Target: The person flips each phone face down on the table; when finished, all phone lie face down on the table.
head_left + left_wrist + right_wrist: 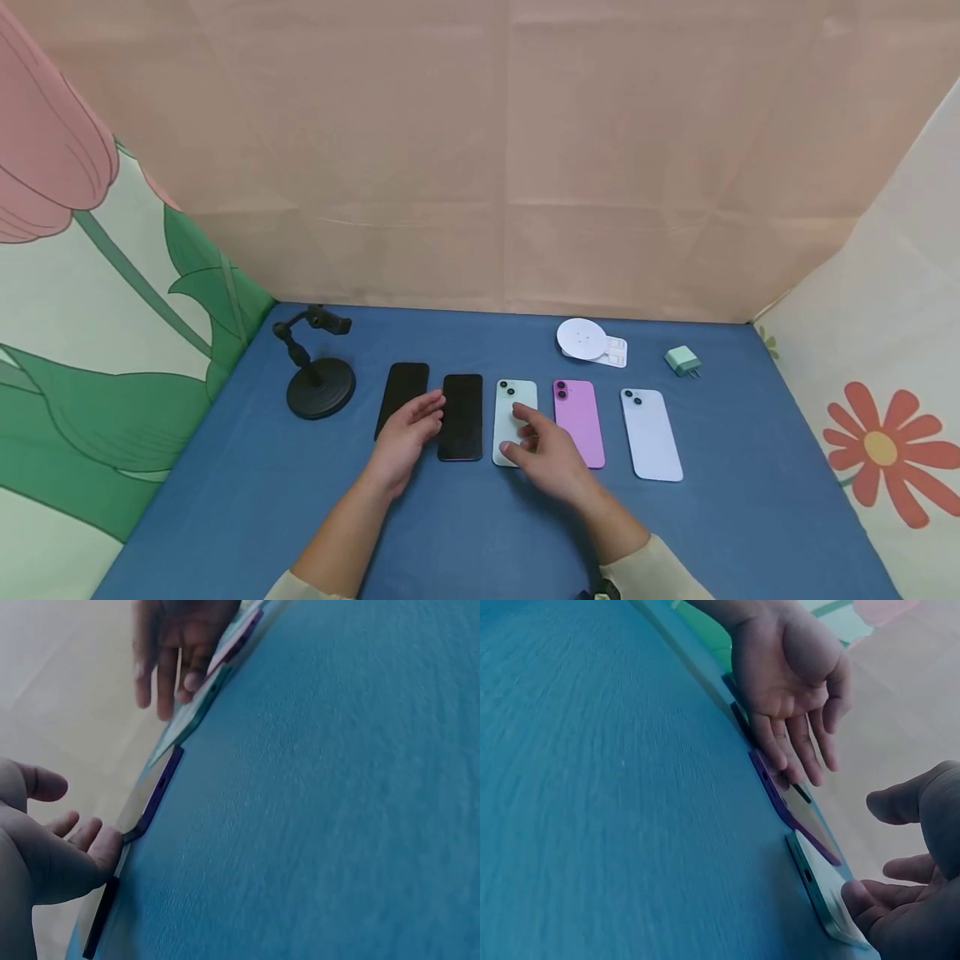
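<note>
Five phones lie in a row on the blue table. My left hand is held over the two dark-screened phones, partly covering the leftmost phone; its fingers are relaxed. The second dark phone shows a purple edge in the right wrist view. Loosely bent, the fingers of my right hand hover over the pale green phone, thumb apart, nothing between them. That hand also overlaps the lower part of the pink phone. Farther right is a white phone, face down like the green and pink ones.
A black stand with a round base and bent arm is at the back left. At the back right are a white round disc on a white piece and a pale green plug adapter. Cloth walls enclose the table.
</note>
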`<state>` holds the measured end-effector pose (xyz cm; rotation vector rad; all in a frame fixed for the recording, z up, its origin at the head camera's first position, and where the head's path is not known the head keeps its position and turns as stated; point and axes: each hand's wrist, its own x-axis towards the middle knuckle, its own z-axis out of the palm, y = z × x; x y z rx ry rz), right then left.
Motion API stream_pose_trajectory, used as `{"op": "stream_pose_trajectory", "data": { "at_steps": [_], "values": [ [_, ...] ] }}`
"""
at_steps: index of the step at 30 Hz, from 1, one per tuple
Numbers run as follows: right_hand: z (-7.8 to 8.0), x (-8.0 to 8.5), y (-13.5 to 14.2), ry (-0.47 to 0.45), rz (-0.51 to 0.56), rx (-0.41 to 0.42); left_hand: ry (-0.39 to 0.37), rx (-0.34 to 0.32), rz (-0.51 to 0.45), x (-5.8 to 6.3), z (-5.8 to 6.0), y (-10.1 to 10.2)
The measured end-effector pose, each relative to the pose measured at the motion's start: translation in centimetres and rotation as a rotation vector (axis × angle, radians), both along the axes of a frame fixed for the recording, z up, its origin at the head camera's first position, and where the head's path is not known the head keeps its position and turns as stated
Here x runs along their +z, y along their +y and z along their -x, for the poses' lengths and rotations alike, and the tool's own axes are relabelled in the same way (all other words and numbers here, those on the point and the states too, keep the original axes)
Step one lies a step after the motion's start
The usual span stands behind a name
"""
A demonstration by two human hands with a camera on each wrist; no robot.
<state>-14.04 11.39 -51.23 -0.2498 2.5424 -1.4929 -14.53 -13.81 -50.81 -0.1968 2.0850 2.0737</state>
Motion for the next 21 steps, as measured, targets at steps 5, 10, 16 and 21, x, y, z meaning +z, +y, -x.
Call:
{"op": "stream_pose_trajectory", "data": {
  "at_steps": [5, 10, 16, 21],
  "values": [
    [0.0, -0.1, -1.1, -0.002, 0.026, 0.041, -0.008, -0.005, 0.0, 0.1, -0.3, -0.2],
    [0.0, -0.1, -2.2, -0.019, 0.04, 0.069, -0.027, -0.016, -0.036, 0.2, -0.5, -0.2],
    [0.4, -0.2, -3.3, -0.013, 0.044, 0.091, -0.04, -0.004, -0.089, 0.0, -0.6, -0.2],
    [0.5, -0.4, -3.7, -0.023, 0.042, 0.102, -0.04, -0.014, -0.142, -0.2, -0.6, -0.4]
  ]
}}
